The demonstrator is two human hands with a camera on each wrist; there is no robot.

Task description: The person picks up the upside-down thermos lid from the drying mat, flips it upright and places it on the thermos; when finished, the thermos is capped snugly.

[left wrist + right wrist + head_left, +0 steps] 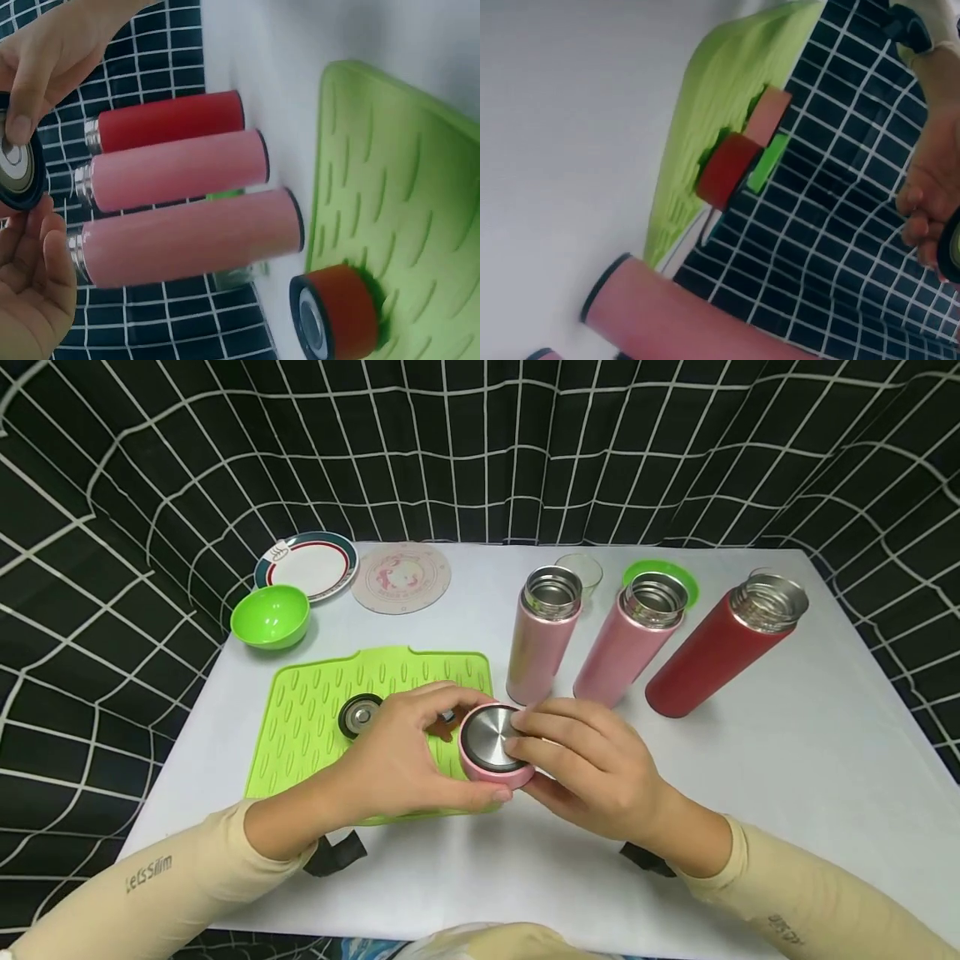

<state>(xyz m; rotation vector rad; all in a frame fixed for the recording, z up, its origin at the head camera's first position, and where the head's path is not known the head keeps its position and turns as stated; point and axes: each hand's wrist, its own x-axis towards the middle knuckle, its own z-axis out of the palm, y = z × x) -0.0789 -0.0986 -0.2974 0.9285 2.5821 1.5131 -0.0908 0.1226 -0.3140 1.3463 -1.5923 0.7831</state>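
Both hands hold a pink bottle lid [491,739] with a brushed silver top, over the front right of the green mat [300,727]. My left hand [405,752] grips its side between thumb and fingers. Fingertips of my right hand [592,760] lie on the silver top, while its thumb [20,124] presses the underside, which has a dark ring. Another lid [358,714] sits upside down on the mat. The right wrist view shows a red lid [727,171] and a pink lid [769,116] there; my left hand partly hides this spot in the head view.
Two uncapped pink bottles [542,647] [622,652] and an uncapped red bottle [708,660] stand at right. Behind them are a glass [588,570] and a green dish [686,578]. At back left are a green bowl [270,618], a rimmed plate [315,568] and a round patterned mat [401,578].
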